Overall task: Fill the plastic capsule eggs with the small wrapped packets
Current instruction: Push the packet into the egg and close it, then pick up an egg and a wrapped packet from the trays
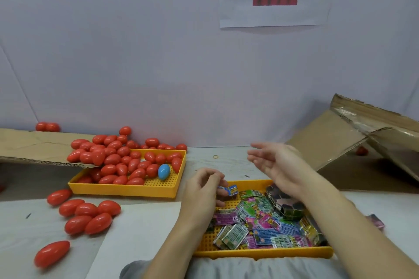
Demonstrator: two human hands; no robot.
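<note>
1. Your left hand (203,184) is curling its fingers above the near tray's left end, pinching a small blue wrapped packet (231,189) between the fingertips.
2. Your right hand (275,162) is hovering higher up, palm turned inward, fingers spread loosely and holding nothing; its outline is blurring slightly.
3. The packet is sitting just over the near yellow perforated plastic tray (260,253), which is lying right against your lap.
4. That tray is holding a loose heap of glossy, crinkled foil packets (260,222) in pink, green, blue and silver, plus a dark bundled stack (284,204) at its right side.
5. A second yellow gridded plastic tray (127,189) is sitting further left, crowded with smooth, shiny red plastic capsule eggs (118,163) and a single pale blue egg (163,171).
6. More red eggs are spilling over a flat corrugated cardboard sheet (31,145) behind that tray.
7. A looser group of red eggs (86,213) is lying on the grey tabletop (22,240) beside a white paper sheet (136,229).
8. A torn brown cardboard box flap (362,138) is leaning at the right.
9. A thin rubber band (215,156) is lying on the table between the trays.
</note>
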